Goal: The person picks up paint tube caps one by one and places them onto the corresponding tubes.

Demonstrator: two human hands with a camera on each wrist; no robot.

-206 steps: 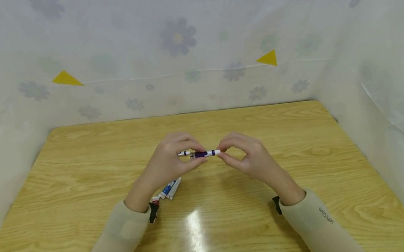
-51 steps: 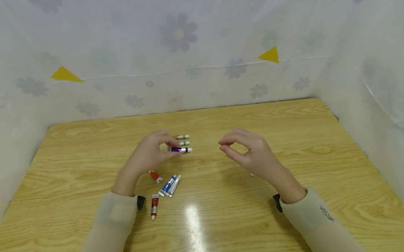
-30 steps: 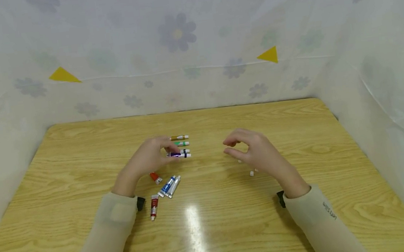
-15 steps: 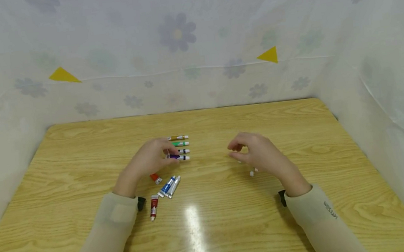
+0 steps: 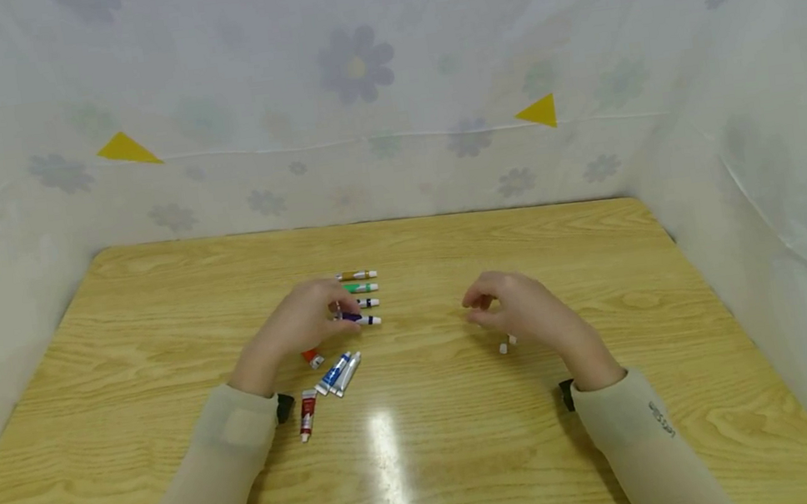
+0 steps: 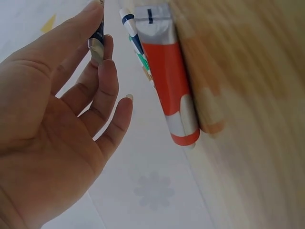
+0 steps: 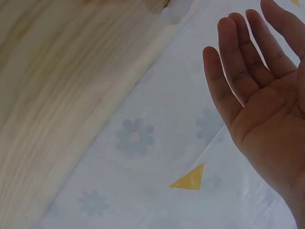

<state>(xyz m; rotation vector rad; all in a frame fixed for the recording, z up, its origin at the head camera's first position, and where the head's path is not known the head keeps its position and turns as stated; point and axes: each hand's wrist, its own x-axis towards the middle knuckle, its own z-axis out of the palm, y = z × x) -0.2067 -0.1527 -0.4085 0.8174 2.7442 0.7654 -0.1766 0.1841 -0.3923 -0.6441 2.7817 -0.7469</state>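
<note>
In the head view my left hand (image 5: 299, 322) pinches a purple paint tube (image 5: 359, 319) between thumb and fingertips, its white end pointing right. Part of that tube (image 6: 96, 45) shows between the fingers in the left wrist view. It lies in line with a dark-banded tube (image 5: 369, 302), a green tube (image 5: 358, 289) and a gold tube (image 5: 356, 275). My right hand (image 5: 524, 309) hovers over the table at the right, fingers loosely bent, thumb and index apart with nothing seen between them. Two small white caps (image 5: 503, 348) lie just below it.
An orange-red tube (image 5: 312, 358) lies under the left wrist. Just nearer are a blue tube (image 5: 335, 373), a silver-white tube (image 5: 347, 375) and a dark red tube (image 5: 308, 415). A floral sheet (image 5: 218, 98) encloses the wooden table (image 5: 460, 464).
Earlier both hands held the purple tube together. Since then my left hand brought it left and down beside the row, and my right hand moved right and lower, its fingertips parting.
</note>
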